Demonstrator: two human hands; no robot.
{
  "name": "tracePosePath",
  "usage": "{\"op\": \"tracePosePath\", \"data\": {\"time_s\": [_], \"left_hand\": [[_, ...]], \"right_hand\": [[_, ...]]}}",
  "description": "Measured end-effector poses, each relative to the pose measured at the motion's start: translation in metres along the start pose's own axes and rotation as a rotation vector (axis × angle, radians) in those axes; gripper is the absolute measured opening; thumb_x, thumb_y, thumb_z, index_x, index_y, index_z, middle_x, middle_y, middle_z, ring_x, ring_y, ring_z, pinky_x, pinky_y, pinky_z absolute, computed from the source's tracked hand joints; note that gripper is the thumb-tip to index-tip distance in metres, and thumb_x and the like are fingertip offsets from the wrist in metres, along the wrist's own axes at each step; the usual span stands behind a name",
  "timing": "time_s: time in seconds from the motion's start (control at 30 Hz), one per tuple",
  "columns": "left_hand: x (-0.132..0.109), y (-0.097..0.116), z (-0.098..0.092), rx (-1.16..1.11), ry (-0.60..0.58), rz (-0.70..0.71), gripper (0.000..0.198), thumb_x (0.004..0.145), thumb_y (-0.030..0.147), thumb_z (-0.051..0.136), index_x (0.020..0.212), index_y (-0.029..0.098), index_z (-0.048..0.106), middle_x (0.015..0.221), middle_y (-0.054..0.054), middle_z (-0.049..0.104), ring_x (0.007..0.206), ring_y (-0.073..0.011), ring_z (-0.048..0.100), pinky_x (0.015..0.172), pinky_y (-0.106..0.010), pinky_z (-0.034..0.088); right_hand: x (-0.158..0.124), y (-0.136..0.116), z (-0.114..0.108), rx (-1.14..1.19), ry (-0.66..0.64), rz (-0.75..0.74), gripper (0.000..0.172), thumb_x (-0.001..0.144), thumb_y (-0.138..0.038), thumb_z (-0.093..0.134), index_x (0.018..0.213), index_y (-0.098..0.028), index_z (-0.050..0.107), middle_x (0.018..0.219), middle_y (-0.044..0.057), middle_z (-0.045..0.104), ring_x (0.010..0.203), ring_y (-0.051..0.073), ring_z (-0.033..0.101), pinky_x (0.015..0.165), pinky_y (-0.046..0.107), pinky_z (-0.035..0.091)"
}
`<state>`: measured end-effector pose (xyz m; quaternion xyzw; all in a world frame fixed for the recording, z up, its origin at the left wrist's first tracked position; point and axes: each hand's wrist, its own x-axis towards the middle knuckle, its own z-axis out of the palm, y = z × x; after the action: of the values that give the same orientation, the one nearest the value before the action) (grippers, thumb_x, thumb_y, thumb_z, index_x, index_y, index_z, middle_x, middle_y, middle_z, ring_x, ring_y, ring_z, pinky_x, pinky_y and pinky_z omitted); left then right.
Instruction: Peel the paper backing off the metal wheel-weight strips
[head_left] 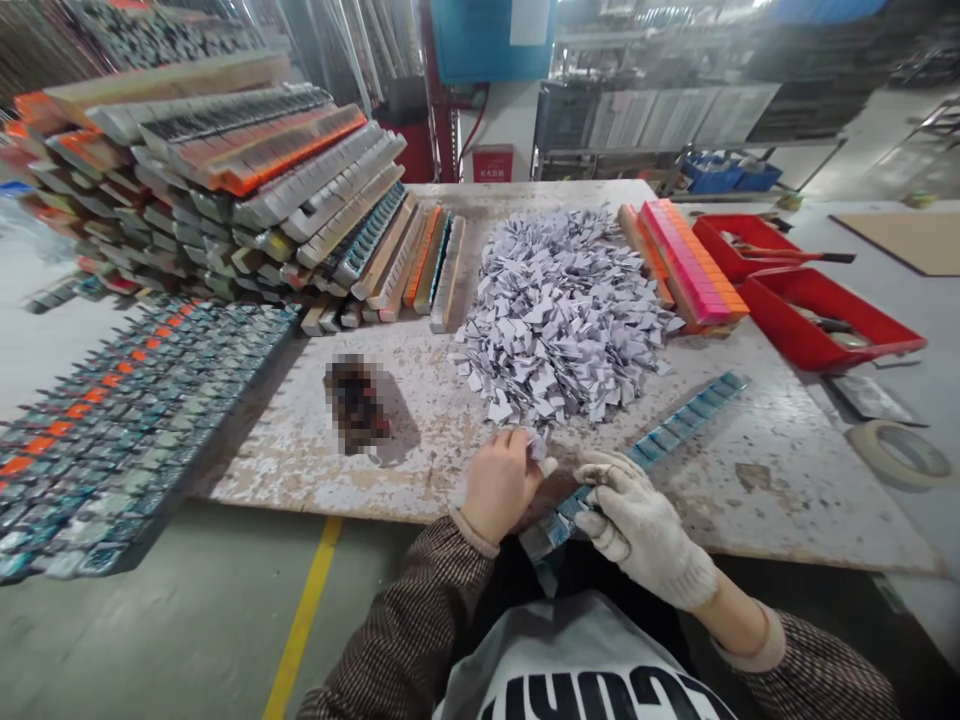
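Observation:
A heap of small pale grey-white pieces (562, 310) lies on the worn white table (442, 400). My bare left hand (504, 482) is at the heap's near edge, its fingers closed round a small pale piece (537, 447). A long bar with blue-green segments (686, 418) runs diagonally from the table's front edge toward the right. My right hand (637, 525), in a white knitted glove, is over the bar's near part with its fingers bent together. Whatever is between those fingers is too small to make out.
Many segmented bars (247, 180) are stacked at the back left, above a rack of blue-green strips (135, 420). Pink and orange bars (694, 265), red trays (825, 315) and a tape roll (898, 453) are at the right. A pixelated object (356, 405) stands left.

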<state>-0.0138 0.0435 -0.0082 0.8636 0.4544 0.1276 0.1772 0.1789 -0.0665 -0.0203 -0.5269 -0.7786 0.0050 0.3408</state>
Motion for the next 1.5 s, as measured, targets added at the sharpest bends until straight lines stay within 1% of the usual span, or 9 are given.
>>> {"op": "tracePosePath", "data": {"time_s": [0.2,0.33,0.43,0.53,0.87,1.03,1.17,1.33,1.5], "left_hand": [[0.017,0.006,0.012,0.064,-0.041,-0.029,0.015,0.096,0.018,0.061,0.11,0.019,0.06,0.11,-0.009,0.07,0.098,-0.0251,0.069,0.083,-0.034,0.053],[0.004,-0.012,0.001,0.079,-0.033,-0.068,0.012,0.094,0.013,0.058,0.103,0.019,0.06,0.102,-0.007,0.069,0.092,-0.0243,0.069,0.08,-0.034,0.053],[-0.003,-0.018,-0.01,0.105,0.007,-0.09,0.008,0.095,0.015,0.057,0.102,0.018,0.06,0.105,-0.009,0.067,0.102,-0.0277,0.066,0.088,-0.038,0.052],[0.0,-0.012,-0.011,0.119,0.048,-0.062,0.012,0.097,0.023,0.06,0.108,0.018,0.06,0.112,-0.011,0.065,0.109,-0.0296,0.061,0.096,-0.043,0.05],[0.055,0.016,0.015,0.125,0.111,-0.045,0.039,0.093,0.037,0.072,0.119,0.013,0.057,0.119,-0.016,0.066,0.113,-0.0332,0.061,0.096,-0.045,0.048],[0.065,0.013,0.021,0.084,0.119,-0.048,0.022,0.096,0.025,0.068,0.114,0.015,0.059,0.114,-0.013,0.069,0.106,-0.0287,0.066,0.093,-0.039,0.049],[0.062,0.003,0.019,0.043,0.147,-0.054,0.012,0.099,0.022,0.061,0.111,0.018,0.061,0.11,-0.011,0.07,0.104,-0.026,0.068,0.092,-0.036,0.05],[0.045,-0.002,0.007,0.01,0.222,-0.039,0.017,0.102,0.018,0.052,0.114,0.017,0.064,0.106,-0.01,0.072,0.103,-0.0254,0.068,0.091,-0.036,0.052],[0.007,0.022,-0.004,-0.06,0.253,0.183,0.018,0.095,0.022,0.06,0.111,0.022,0.069,0.114,-0.007,0.073,0.108,-0.0221,0.066,0.098,-0.036,0.052]], "right_hand": [[-0.017,0.016,-0.023,0.052,0.113,0.205,0.006,0.095,-0.025,0.063,0.089,-0.026,0.059,0.116,0.01,0.069,0.122,0.033,0.063,0.095,0.052,0.06],[-0.023,0.027,-0.027,0.18,0.183,0.336,0.014,0.099,-0.03,0.054,0.107,-0.029,0.065,0.101,0.011,0.071,0.095,0.032,0.072,0.069,0.047,0.064],[-0.016,0.026,-0.025,0.559,0.199,0.577,0.021,0.102,-0.035,0.051,0.118,-0.029,0.062,0.078,0.005,0.067,0.061,0.025,0.067,0.039,0.035,0.05],[-0.009,0.021,-0.022,0.792,0.204,0.773,0.02,0.103,-0.039,0.05,0.118,-0.03,0.059,0.069,0.001,0.062,0.05,0.022,0.062,0.031,0.03,0.039],[-0.024,0.029,-0.019,0.425,0.174,0.539,0.03,0.102,-0.036,0.046,0.127,-0.031,0.062,0.079,0.006,0.067,0.056,0.025,0.064,0.044,0.04,0.055],[-0.025,0.027,-0.021,0.237,0.205,0.412,0.014,0.095,-0.033,0.057,0.102,-0.032,0.069,0.103,0.009,0.072,0.098,0.036,0.072,0.076,0.054,0.065],[-0.03,0.03,-0.023,0.076,0.203,0.252,0.008,0.092,-0.03,0.061,0.089,-0.032,0.069,0.104,0.01,0.072,0.112,0.039,0.068,0.087,0.061,0.063],[-0.031,0.035,-0.025,-0.005,0.206,0.232,0.012,0.096,-0.035,0.061,0.089,-0.028,0.067,0.111,0.011,0.072,0.112,0.037,0.068,0.09,0.056,0.061],[-0.015,0.029,-0.025,0.009,0.229,0.277,0.023,0.1,-0.045,0.057,0.099,-0.025,0.067,0.121,0.013,0.069,0.105,0.035,0.07,0.09,0.052,0.059]]}}
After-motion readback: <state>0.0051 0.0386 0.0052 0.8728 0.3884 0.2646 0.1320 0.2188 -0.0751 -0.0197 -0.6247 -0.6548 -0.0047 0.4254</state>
